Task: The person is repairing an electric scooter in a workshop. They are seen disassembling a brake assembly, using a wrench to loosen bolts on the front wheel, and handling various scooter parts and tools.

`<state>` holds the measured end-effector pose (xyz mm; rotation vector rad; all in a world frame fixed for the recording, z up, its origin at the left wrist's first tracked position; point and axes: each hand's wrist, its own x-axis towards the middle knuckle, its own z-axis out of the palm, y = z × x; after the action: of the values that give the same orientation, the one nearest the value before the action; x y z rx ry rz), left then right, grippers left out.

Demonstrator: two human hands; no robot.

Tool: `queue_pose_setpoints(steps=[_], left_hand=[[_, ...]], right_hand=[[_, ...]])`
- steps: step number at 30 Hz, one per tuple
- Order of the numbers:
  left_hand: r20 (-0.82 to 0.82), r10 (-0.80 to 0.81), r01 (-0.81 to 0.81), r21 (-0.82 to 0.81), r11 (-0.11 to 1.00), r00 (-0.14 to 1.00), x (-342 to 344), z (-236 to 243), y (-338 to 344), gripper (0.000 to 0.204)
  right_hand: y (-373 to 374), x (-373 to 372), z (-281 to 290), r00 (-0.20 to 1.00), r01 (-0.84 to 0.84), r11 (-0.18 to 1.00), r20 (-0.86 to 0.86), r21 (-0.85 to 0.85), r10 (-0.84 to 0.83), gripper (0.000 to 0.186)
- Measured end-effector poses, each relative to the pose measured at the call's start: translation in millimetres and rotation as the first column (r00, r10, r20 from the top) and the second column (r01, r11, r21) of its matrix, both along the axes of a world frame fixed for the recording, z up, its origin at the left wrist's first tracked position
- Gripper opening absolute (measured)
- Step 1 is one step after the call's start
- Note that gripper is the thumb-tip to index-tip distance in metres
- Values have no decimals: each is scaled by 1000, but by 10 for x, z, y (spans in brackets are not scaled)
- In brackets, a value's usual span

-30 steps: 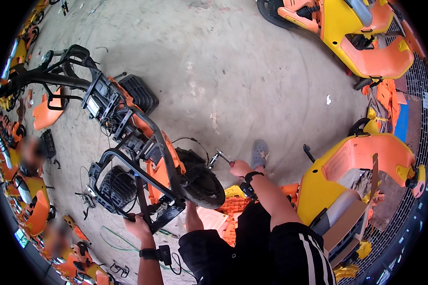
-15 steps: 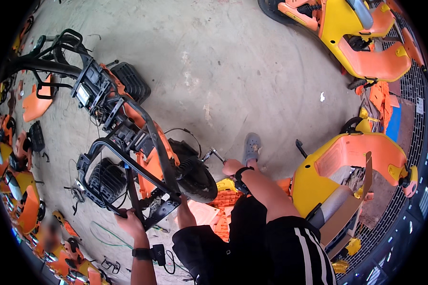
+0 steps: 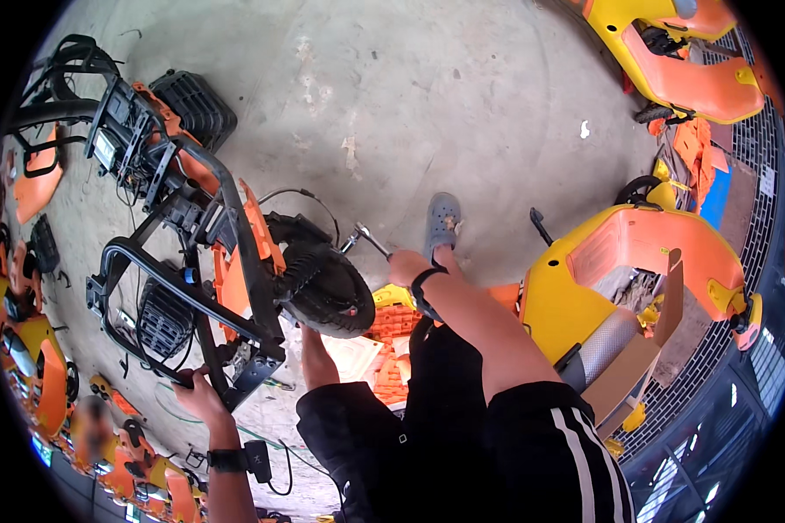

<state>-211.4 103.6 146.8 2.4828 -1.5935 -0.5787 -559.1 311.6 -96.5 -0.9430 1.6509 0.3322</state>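
A stripped scooter frame (image 3: 170, 266) of black tubes with orange panels stands to my left. My left hand (image 3: 202, 397) is closed round the near lower end of its black tubing. A black tyred wheel (image 3: 327, 292) sits at the frame's right side, above my left leg. In my right hand (image 3: 406, 268), closed round the handle, is a ratchet wrench (image 3: 373, 238). The wrench head lies just right of the wheel; whether it touches a part there, I cannot tell.
An orange-and-yellow scooter body (image 3: 576, 270) with a cardboard box (image 3: 637, 370) stands at right; another scooter body (image 3: 663, 61) is at upper right. Orange plastic parts (image 3: 394, 327) lie by my legs. A black crate-like part (image 3: 192, 105) sits by the frame; more scooters line the left.
The view has shifted, so most things sit higher and further left. The scooter frame leans more to the left, and more of the wheel shows. Both hands keep their holds.
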Motion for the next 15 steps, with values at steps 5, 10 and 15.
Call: queue_pose_setpoints(steps=[5, 10, 15], left_hand=[[-172, 104, -106, -1, 994, 980, -88, 9, -39, 7], [-314, 298, -311, 10, 950, 901, -231, 94, -22, 13], [-176, 83, -76, 44, 996, 981, 103, 0, -31, 13]], right_hand=[[614, 8, -402, 966, 256, 962, -73, 97, -249, 24], [1001, 498, -1072, 889, 437, 896, -116, -78, -443, 19], [819, 247, -653, 909, 416, 907, -3, 65, -417, 28]])
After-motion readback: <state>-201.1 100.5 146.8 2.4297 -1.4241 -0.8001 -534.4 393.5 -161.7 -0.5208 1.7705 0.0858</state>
